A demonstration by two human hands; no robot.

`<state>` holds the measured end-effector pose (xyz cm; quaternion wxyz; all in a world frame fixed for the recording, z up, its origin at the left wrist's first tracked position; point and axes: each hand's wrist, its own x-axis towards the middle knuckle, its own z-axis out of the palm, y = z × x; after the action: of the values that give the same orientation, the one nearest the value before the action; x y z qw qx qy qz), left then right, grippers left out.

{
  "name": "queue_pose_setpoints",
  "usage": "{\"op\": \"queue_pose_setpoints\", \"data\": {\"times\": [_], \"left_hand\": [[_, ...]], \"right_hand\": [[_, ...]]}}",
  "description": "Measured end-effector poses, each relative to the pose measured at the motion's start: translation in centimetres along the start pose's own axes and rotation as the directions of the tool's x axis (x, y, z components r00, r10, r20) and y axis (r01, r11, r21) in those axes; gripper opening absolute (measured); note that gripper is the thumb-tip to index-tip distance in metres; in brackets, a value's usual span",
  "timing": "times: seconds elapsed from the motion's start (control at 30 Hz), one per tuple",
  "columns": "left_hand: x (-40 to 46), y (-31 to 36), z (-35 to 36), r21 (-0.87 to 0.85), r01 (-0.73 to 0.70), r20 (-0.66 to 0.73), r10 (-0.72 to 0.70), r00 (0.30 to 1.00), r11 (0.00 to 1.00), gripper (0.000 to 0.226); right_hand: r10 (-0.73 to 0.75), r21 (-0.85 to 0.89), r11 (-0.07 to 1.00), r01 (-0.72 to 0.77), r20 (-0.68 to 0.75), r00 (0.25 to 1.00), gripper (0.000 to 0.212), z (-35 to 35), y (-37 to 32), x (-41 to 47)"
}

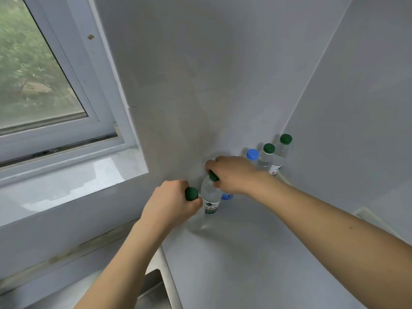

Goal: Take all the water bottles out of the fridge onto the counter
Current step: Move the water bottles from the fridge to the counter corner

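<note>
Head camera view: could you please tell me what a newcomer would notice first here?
Two hands meet mid-frame over the grey counter: the left hand grips a green-capped bottle, the right hand another green-capped bottle. Three more bottles stand in the corner; a window fills the upper left.

The bottle label (210,207) bears Chinese characters, too blurred to read.

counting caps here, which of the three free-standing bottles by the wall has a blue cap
The clear plastic bottle with the blue cap, nearest the right hand; the other two bottles have green caps.
</note>
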<state>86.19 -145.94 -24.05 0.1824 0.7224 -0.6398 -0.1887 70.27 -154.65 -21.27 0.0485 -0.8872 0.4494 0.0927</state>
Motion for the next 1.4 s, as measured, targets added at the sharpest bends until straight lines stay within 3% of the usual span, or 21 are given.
{"op": "queue_pose_setpoints", "data": {"times": [0.27, 0.47, 0.7, 0.77, 0.83, 0.9, 0.97, 1.03, 1.13, 1.4], "left_hand": [[2.3, -1.5, 1.1, -0.017, -0.024, -0.076, 0.023, 0.997, 1.000, 0.036], [3.3, -1.4, 1.6, -0.078, -0.006, -0.034, 0.003, 0.999, 0.997, 0.032], [2.6, -1.1, 1.6, -0.111, 0.082, 0.018, -0.080, 0.997, 0.990, 0.026], [2.8, -0.7, 1.5, -0.085, 0.110, 0.037, -0.108, 0.993, 0.990, 0.020], [2.2, -0.3, 1.5, -0.005, 0.140, 0.025, -0.140, 0.990, 0.990, 0.029], [0.8, 0.0, 1.6, 0.046, 0.150, -0.100, -0.145, 0.984, 0.988, 0.040], [-1.1, 0.4, 1.9, 0.025, 0.059, -0.297, -0.049, 0.954, 0.998, 0.040], [-2.7, 0.9, 2.6, 0.108, -0.118, -0.402, 0.152, 0.903, 0.987, 0.042], [-4.4, 2.5, 3.8, 0.195, -0.288, -0.344, 0.340, 0.875, 0.938, 0.056], [-9.3, 13.7, 7.6, 0.167, -0.519, -0.154, 0.542, 0.826, 0.838, 0.055]], "right_hand": [[-0.008, 0.049, 0.999, 0.010, -0.033, 0.999, 0.024, 0.9, 0.4, 0.9], [0.041, 0.107, 0.994, -0.035, -0.047, 0.998, 0.026, 1.5, 0.4, 0.8], [0.119, 0.103, 0.989, -0.108, -0.111, 0.987, 0.059, 2.8, -0.4, -1.1], [0.153, 0.168, 0.978, -0.127, -0.157, 0.976, 0.068, 3.1, -0.6, -2.6], [0.208, 0.265, 0.953, -0.145, -0.229, 0.951, 0.069, 3.2, -0.8, -5.2], [0.264, 0.344, 0.925, -0.162, -0.274, 0.925, 0.066, 3.5, -0.7, -8.2], [0.331, 0.404, 0.893, -0.201, -0.283, 0.900, 0.068, 4.1, -0.3, -11.3], [0.403, 0.453, 0.856, -0.249, -0.282, 0.871, 0.071, 4.8, 0.3, -14.6], [0.468, 0.478, 0.824, -0.304, -0.273, 0.840, 0.074, 5.5, 0.7, -18.4], [0.591, 0.472, 0.778, -0.415, -0.326, 0.737, 0.068, 6.0, 3.5, -30.0]]}}
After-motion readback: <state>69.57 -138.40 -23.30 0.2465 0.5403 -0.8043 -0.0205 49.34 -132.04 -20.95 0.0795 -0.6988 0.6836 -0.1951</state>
